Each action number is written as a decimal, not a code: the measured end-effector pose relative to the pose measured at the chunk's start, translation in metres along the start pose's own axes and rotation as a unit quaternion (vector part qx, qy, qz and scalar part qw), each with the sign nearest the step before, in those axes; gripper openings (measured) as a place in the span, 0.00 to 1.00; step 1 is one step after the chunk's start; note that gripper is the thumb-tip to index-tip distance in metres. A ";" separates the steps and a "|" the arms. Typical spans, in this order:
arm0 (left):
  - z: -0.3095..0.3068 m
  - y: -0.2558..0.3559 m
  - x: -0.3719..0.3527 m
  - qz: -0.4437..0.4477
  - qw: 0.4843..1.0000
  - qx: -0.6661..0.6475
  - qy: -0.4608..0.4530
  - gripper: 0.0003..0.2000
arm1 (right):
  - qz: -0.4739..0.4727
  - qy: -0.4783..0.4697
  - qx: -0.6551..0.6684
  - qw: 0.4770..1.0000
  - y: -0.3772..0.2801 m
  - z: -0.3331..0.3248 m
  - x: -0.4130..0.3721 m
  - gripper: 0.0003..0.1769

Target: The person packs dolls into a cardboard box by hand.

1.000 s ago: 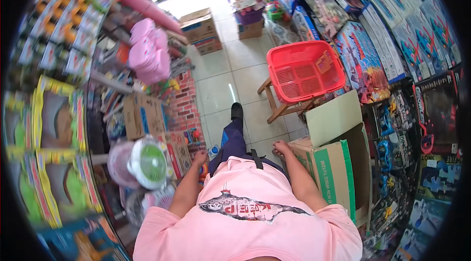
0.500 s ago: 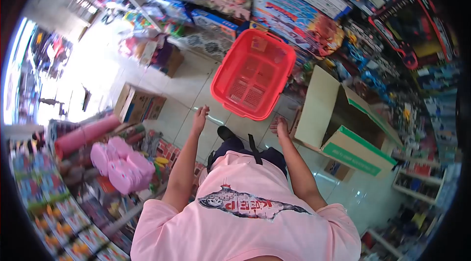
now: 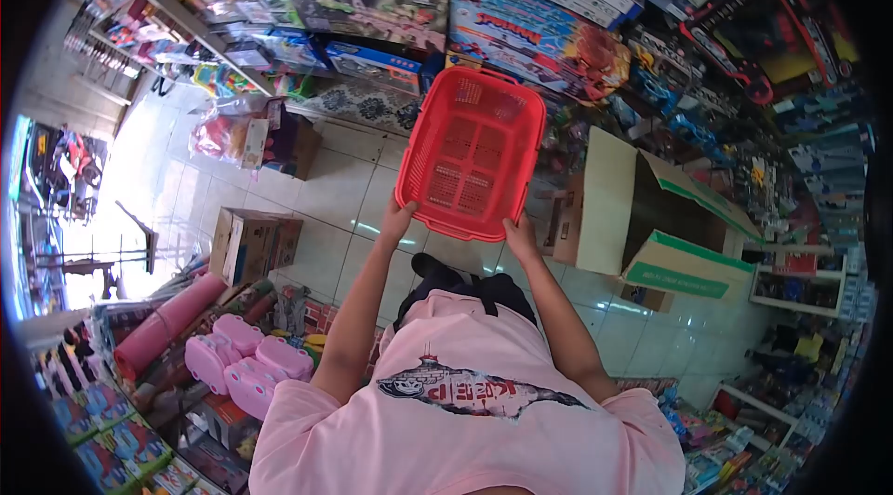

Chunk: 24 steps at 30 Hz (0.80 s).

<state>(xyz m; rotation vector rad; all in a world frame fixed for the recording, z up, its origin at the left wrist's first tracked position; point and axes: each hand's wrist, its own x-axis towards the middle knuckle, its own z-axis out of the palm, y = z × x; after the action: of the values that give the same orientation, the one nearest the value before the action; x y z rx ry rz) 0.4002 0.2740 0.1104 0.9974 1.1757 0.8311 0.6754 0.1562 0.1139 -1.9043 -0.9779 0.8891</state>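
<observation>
Both hands, apart from the basket (image 3: 472,140) half a second ago, now grip its near rim: the left hand (image 3: 401,220) at the near left corner, the right hand (image 3: 521,237) at the near right. So the basket appears securely held; whether anything supports it below, I cannot tell. It sits left of the open carton (image 3: 608,202).

Red open-topped basket (image 3: 467,153) — slotted base
</observation>
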 end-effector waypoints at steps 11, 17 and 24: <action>-0.064 -0.028 -0.068 -0.015 0.980 -0.050 0.190 0.27 | -0.078 -0.159 -0.081 0.981 -0.051 0.073 0.046 0.23; -0.096 -0.061 -0.153 -0.003 0.918 -0.076 0.390 0.26 | -0.088 -0.336 -0.074 0.935 -0.017 0.182 0.057 0.19; -0.071 -0.091 -0.259 -0.099 0.826 -0.068 0.551 0.25 | 0.015 -0.551 -0.128 0.825 -0.054 0.211 -0.003 0.14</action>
<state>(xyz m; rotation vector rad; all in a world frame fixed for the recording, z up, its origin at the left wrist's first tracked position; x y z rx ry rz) 0.2797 0.0179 0.1078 0.1733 2.1042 1.3564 0.4806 0.2442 0.0700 -1.5079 -1.7828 2.0559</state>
